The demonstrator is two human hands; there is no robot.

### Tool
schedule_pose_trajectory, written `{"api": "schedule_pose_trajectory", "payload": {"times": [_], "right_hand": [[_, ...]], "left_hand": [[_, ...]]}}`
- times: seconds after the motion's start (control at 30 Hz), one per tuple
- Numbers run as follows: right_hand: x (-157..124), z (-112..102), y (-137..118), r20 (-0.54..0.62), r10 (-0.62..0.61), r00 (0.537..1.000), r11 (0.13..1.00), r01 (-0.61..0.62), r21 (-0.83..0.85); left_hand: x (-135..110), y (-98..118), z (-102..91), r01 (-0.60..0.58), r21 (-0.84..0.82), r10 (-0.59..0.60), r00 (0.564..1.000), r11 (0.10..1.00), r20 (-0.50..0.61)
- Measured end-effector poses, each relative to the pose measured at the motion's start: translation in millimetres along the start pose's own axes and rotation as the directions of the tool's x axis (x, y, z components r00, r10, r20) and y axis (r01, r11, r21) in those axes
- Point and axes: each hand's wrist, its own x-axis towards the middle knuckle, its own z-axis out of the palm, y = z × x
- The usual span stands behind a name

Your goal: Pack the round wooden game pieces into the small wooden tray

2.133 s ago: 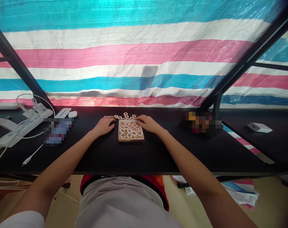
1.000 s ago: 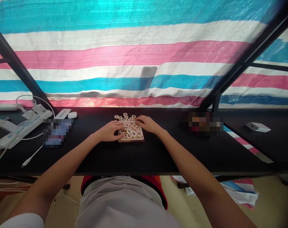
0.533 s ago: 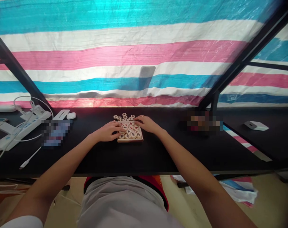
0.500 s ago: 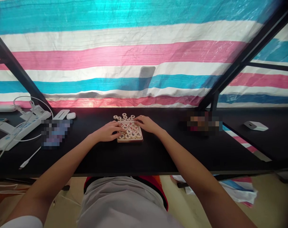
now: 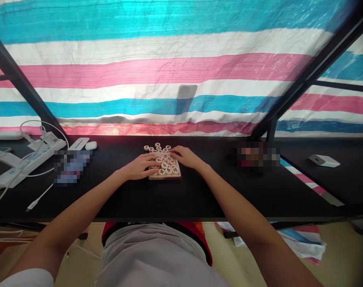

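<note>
A shallow pale box (image 5: 165,178) sits on the black desk, filled with round Chinese chess pieces (image 5: 168,171) bearing red and black characters. My left hand (image 5: 138,165) lies over its left side, fingers spread and touching the pieces there; it hides some of them. At the far right corner of the box rests my right hand (image 5: 186,156), its fingers stretched along the rim and slightly apart. Several loose chess pieces (image 5: 158,148) lie on the desk just beyond the box, partly behind its far edge.
On the left of the desk (image 5: 199,199) are a white power strip (image 5: 28,161) with cables, a blurred-out item (image 5: 72,169) and a small white case (image 5: 91,145). To the right lie another blurred item (image 5: 256,156) and a white charger (image 5: 323,160). A striped tarp (image 5: 157,71) hangs behind.
My left hand has shifted slightly over the left part of the box, covering more pieces. My right hand stays at the far right corner. The whole view has moved a little.
</note>
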Motion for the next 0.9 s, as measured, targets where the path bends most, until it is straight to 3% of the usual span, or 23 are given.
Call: {"api": "schedule_pose_trajectory", "payload": {"times": [0.23, 0.33, 0.43, 0.57, 0.73, 0.9], "right_hand": [[0.3, -0.4, -0.1, 0.008, -0.009, 1.0, 1.0, 0.009, -0.011], [0.1, 0.2, 0.9, 0.007, -0.01, 1.0, 1.0, 0.01, -0.002], [-0.2, 0.4, 1.3, 0.011, -0.007, 1.0, 1.0, 0.007, -0.003], [0.0, -0.3, 0.5, 0.017, -0.005, 1.0, 1.0, 0.005, -0.008], [0.1, -1.0, -0.3, 0.019, -0.002, 1.0, 1.0, 0.002, -0.002], [0.0, -1.5, -1.3, 0.022, 0.008, 1.0, 1.0, -0.008, 0.008]], "left_hand": [[1.0, 2.8, -1.4, 0.052, 0.02, -0.05, 0.993, 0.998, -0.103], [0.1, -1.5, -6.4, 0.139, 0.048, -0.127, 0.972, 0.989, -0.199], [-2.4, -14.4, -10.0, 0.282, 0.047, -0.257, 0.923, 0.958, -0.285], [-4.9, -33.9, -6.0, 0.422, 0.03, -0.408, 0.891, 0.906, -0.2], [-1.9, -38.5, 3.6, 0.355, 0.041, -0.348, 0.93, 0.934, -0.119], [-1.4, -32.5, 1.9, 0.361, 0.002, -0.357, 0.924, 0.933, -0.139]]}}
